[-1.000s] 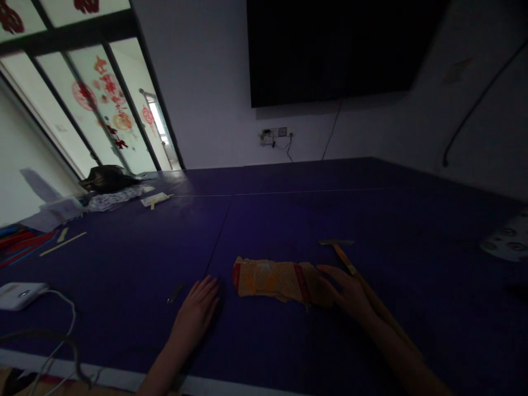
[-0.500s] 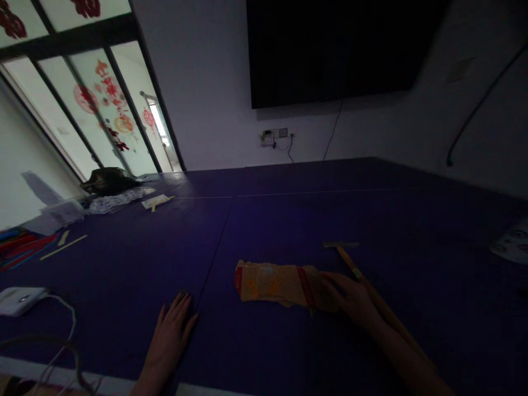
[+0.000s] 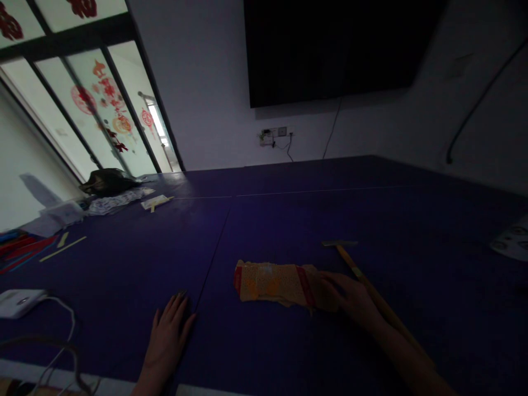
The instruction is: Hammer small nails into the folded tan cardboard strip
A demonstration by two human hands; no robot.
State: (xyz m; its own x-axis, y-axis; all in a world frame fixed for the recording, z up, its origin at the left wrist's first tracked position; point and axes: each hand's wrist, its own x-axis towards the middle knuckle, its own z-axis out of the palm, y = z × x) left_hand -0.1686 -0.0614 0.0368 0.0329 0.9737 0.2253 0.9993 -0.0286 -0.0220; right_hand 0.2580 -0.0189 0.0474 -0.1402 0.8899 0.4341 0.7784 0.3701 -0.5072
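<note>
My left hand (image 3: 167, 335) lies palm down on the dark blue-purple table (image 3: 136, 264), its fingers stretched out and touching nothing else. A flat, folded tan bundle (image 3: 274, 283) lies in front of me, dotted, with orange patches and a red band near each end; it looks like dotted cloth work gloves. Over the right end of that bundle rests my right hand (image 3: 350, 297), fingers stretched out and low, in dim light. Close beyond this hand, and partly behind my forearm, is a long wooden-handled tool (image 3: 350, 263) with a thin metal crosspiece, like a hammer.
A white device (image 3: 22, 302) with a cable sits at the left edge. Red and blue strips (image 3: 25, 247), papers (image 3: 117, 201) and a dark bag (image 3: 109, 181) lie at the far left. A patterned white object (image 3: 511, 239) is at the right. A television (image 3: 342, 49) hangs above wall sockets (image 3: 274, 135).
My left hand has shifted slightly to the left on the table. The right hand, the bundle and the tool look unmoved; the camera view has drifted a little.
</note>
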